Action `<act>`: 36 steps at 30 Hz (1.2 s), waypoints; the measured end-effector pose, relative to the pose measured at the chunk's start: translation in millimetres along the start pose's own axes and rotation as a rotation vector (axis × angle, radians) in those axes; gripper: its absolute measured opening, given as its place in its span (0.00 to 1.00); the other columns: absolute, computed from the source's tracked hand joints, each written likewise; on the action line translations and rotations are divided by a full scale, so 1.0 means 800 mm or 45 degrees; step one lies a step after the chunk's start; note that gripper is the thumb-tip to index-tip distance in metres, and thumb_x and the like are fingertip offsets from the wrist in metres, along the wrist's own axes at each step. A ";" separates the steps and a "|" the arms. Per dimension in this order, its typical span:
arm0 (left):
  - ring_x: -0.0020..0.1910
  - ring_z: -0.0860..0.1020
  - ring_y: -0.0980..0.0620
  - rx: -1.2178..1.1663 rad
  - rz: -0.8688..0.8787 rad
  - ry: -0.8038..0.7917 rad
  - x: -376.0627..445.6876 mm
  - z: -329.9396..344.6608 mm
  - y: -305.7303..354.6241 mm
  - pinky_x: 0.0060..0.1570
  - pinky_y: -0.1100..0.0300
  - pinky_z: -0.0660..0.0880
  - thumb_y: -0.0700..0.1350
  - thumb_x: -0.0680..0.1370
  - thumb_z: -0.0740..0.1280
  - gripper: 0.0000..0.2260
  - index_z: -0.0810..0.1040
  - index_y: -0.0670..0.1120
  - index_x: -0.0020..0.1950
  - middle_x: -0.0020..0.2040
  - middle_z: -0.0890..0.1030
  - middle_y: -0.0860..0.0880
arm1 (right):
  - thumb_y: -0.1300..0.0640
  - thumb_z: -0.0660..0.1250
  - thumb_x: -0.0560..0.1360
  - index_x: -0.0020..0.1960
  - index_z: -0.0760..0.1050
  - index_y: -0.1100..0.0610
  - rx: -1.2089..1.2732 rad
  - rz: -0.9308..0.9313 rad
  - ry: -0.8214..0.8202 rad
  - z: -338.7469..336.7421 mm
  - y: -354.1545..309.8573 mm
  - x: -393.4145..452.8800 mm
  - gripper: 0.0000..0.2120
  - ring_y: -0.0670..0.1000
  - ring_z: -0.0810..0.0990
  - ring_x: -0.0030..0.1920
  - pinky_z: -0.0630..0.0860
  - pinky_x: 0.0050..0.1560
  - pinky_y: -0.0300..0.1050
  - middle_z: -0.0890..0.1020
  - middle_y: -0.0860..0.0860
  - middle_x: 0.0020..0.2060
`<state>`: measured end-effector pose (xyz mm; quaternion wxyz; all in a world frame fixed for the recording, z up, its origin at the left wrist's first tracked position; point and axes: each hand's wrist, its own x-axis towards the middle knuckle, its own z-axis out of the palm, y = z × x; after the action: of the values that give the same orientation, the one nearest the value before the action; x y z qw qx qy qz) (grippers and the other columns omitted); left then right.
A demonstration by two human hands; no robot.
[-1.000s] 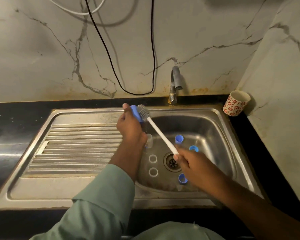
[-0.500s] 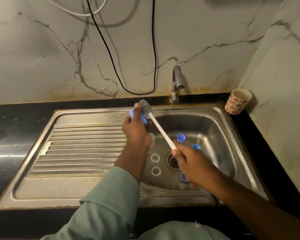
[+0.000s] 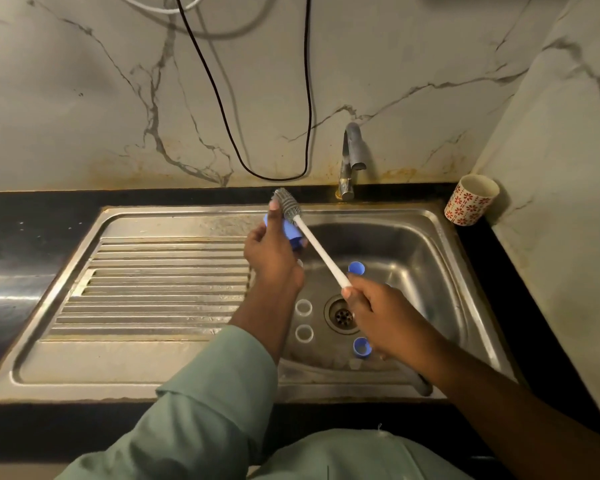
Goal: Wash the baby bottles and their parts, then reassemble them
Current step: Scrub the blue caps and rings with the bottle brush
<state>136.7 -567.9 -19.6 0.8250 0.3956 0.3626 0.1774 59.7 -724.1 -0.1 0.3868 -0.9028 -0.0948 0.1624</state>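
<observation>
My left hand (image 3: 272, 256) grips a blue bottle cap (image 3: 291, 233) above the left edge of the sink basin (image 3: 426, 258). My right hand (image 3: 381, 313) grips the white handle of a bottle brush (image 3: 316, 245), whose grey bristle head rests against the cap beside my left thumb. In the basin lie two clear rings (image 3: 303, 307) left of the drain (image 3: 343, 316), a blue cap (image 3: 356, 268) at the back and another blue cap (image 3: 361, 347) at the front, partly behind my right hand.
The tap (image 3: 352, 157) stands behind the basin, with no water running. A ribbed steel draining board (image 3: 153, 289) lies to the left. A white cup with red flowers (image 3: 470, 199) stands on the black counter at the right. Black and white cables hang on the marble wall.
The brush head has slid along the blue cap, further up past my left thumb. Both hands have stayed over the basin's left side.
</observation>
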 end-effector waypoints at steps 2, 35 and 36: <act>0.43 0.85 0.47 -0.142 -0.062 0.028 0.011 -0.006 0.008 0.41 0.54 0.84 0.54 0.76 0.73 0.16 0.78 0.44 0.54 0.50 0.84 0.43 | 0.51 0.55 0.82 0.51 0.73 0.53 -0.042 -0.027 -0.037 0.003 0.004 -0.006 0.09 0.41 0.70 0.22 0.64 0.23 0.33 0.72 0.48 0.29; 0.53 0.81 0.45 0.055 0.072 -0.039 0.002 0.002 0.006 0.55 0.47 0.81 0.52 0.74 0.75 0.16 0.74 0.50 0.56 0.52 0.80 0.46 | 0.51 0.54 0.82 0.51 0.73 0.53 0.020 0.027 -0.006 0.009 -0.001 0.012 0.10 0.45 0.69 0.23 0.67 0.22 0.39 0.70 0.48 0.27; 0.53 0.81 0.45 -0.041 0.064 -0.033 0.008 0.000 0.015 0.54 0.48 0.82 0.49 0.73 0.77 0.20 0.71 0.50 0.59 0.55 0.79 0.45 | 0.51 0.54 0.82 0.50 0.73 0.52 -0.026 -0.006 -0.010 0.010 0.003 0.006 0.10 0.43 0.69 0.23 0.66 0.22 0.36 0.70 0.47 0.27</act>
<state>140.8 -556.3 -13.3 0.8311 0.3936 0.3389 0.1987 61.0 -719.1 -8.2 0.3777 -0.9057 -0.1002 0.1641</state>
